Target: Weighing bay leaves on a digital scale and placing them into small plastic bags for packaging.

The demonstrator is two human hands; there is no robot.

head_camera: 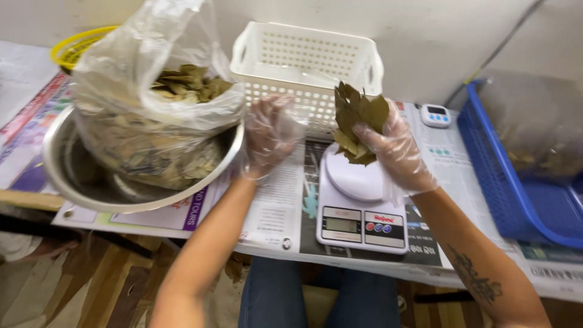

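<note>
Looking down, my gloved right hand (398, 152) grips a bunch of dried leaves (358, 121) just above the white kitchen scale (358, 206). My gloved left hand (270, 133) is half curled and holds nothing, between the white slotted basket (303, 58) and the steel bowl (73, 182), which carries a plastic bag of leaves (152, 103).

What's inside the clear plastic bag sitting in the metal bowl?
The plastic bag holds dried brownish-green leaves, seen at its open top and through its sides. The metal bowl rim hides the bag's bottom.
</note>
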